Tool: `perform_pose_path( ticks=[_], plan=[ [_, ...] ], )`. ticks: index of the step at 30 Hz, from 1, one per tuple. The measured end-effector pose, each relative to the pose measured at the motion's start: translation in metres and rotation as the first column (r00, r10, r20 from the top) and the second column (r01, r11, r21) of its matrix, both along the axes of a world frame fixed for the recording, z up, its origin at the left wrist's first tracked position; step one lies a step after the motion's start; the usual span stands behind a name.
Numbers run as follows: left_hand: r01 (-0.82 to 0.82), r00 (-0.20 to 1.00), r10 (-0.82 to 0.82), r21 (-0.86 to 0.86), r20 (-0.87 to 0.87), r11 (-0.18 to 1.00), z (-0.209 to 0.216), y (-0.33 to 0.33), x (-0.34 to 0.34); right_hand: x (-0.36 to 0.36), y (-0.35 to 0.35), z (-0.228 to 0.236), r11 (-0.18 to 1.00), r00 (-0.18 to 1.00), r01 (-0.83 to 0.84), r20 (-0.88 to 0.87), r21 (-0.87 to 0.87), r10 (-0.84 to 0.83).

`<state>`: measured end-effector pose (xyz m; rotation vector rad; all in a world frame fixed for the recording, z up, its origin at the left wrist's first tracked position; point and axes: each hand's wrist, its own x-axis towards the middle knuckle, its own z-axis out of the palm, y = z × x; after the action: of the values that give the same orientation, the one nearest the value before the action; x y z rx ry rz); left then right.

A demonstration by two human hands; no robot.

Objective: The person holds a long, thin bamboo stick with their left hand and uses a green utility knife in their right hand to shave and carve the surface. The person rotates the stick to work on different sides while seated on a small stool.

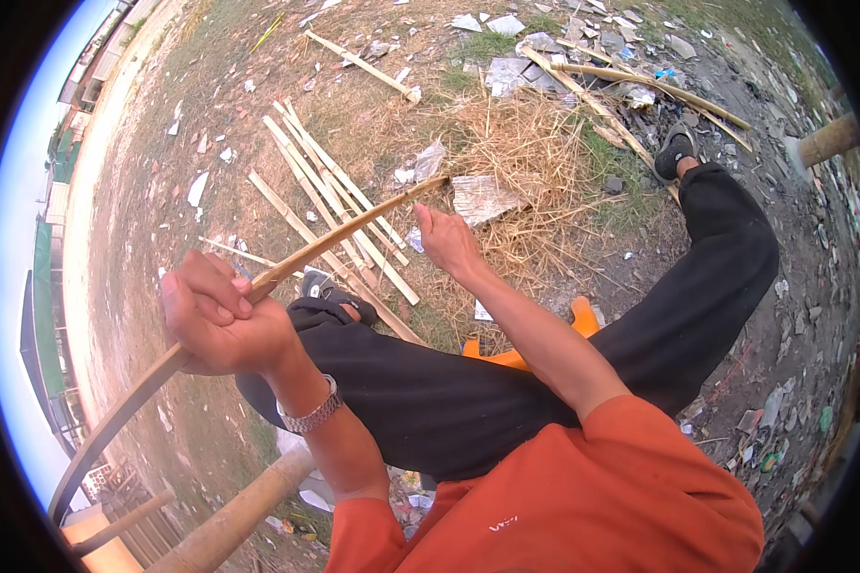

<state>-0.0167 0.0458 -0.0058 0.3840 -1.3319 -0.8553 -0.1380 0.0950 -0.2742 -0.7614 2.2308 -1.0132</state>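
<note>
My left hand (225,320) is closed around a long split bamboo strip (349,229), with a metal-band watch (312,406) on that wrist. The strip slants across the view, its lower part passing out behind the hand to the lower left and its far tip darkened. Close below that tip, my right hand (447,241) is curled closed with the thumb up. Whatever lies inside its fingers, if anything, is hidden. On the ground beyond my hands lie several pale split bamboo strips (406,289), roughly side by side.
A flat weathered slab (483,198) rests by scattered straw (521,134). Longer bamboo pieces (659,86) lie over rubble at the far right. Something orange (506,359) shows beneath my legs. A thick bamboo pole (244,511) runs at lower left, another (829,140) at the right edge.
</note>
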Motion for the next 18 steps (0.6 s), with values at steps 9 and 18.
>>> perform_pose_path(
  ticks=[9, 18],
  plan=[
    [-0.009, 1.000, 0.009, 0.031, 0.006, 0.999, 0.000, 0.001, 0.000, -0.016, -0.005, -0.029, 0.997, 1.000, 0.021, -0.021, 0.076, -0.019],
    [0.058, 0.998, -0.058, -0.071, 0.005, 0.996, -0.001, -0.006, 0.010, -0.091, 0.041, -0.067, 0.870, 0.958, 0.009, -0.255, 0.493, 0.135]
  ],
)
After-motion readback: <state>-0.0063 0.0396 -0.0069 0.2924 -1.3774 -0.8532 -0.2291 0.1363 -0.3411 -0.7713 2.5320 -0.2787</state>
